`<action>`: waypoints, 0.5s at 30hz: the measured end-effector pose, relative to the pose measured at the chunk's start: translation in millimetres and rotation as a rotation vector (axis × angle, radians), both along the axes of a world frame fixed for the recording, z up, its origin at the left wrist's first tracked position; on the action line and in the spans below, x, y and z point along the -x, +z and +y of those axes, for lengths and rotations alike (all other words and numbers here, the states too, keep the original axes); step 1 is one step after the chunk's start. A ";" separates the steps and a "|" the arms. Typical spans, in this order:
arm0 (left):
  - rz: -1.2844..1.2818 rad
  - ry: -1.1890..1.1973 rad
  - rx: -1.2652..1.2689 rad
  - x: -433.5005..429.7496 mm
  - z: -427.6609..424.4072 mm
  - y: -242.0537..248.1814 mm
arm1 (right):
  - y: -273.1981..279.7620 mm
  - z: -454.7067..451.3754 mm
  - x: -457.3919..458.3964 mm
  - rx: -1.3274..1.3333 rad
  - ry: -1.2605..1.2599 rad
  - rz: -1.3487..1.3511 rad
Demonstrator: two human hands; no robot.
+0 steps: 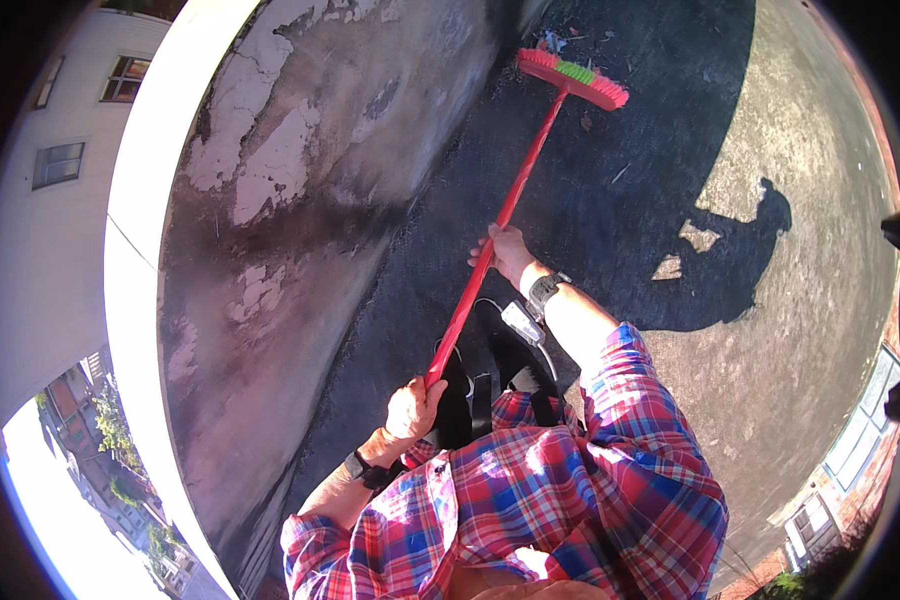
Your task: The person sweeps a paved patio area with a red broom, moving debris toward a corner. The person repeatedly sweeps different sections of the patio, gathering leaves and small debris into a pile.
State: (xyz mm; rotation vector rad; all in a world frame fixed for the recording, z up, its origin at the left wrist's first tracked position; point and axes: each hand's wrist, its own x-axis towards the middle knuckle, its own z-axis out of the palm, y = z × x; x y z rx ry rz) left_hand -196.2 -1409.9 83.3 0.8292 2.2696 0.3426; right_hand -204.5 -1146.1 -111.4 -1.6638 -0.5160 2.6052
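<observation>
My left hand (411,411) is closed around the top end of a red broom handle (526,171), close to my body. Partway down the same handle, my right hand (508,253) grips it with the fingers wrapped round. The broom head (570,76), with pink-red bristles and a green middle section, rests on the dark shaded floor (570,195) away from me. Just beyond its bristles lies loose litter (553,42), with scattered leaves and bits around it.
A low wall (307,187) with peeling, stained paint runs along my left, topped by a bright white ledge (136,247). Buildings stand beyond it. Sunlit floor (810,360) spreads to the right and carries my shadow (735,262). A white cabled device (523,322) hangs near my right wrist.
</observation>
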 end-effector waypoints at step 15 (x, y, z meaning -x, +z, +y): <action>0.014 -0.045 0.154 79.7 89.4 -14.0 | -37.8 76.2 81.5 0.071 0.110 -0.121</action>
